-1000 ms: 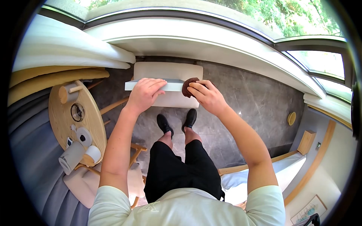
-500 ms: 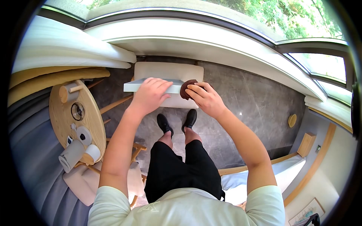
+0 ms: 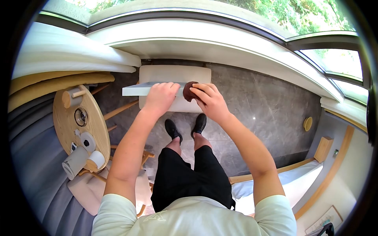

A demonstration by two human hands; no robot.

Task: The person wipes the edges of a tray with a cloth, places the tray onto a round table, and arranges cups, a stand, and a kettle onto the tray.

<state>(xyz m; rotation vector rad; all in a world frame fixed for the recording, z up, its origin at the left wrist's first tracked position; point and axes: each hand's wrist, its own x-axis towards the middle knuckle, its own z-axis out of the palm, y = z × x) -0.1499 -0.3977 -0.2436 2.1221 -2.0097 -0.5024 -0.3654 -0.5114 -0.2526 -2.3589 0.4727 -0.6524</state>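
Here the board (image 3: 136, 90) is reaching across the middle, showing a pale bluish-white long edge and a narrow, greyer top, and it is crossing over the cream seat (image 3: 175, 72) in this view, its left end jutting out past it; whether the two are touching, I can't tell. The left hand (image 3: 160, 96) is gripping the board, fingers together and curling over the edge. The right hand (image 3: 212, 101) is pinching the cloth (image 3: 189, 91), a dark brown, softly bunched wad that is resting against the board at its right. Below, grey veined floor (image 3: 260, 106) is spreading wide, the window (image 3: 338, 65) is letting in bright greenery (image 3: 283, 15), and a white curtain (image 3: 71, 49) is hanging at the left. A round wooden table (image 3: 96, 122) is standing near it, carrying a grey canister (image 3: 76, 161) and a smaller white roll (image 3: 87, 141).
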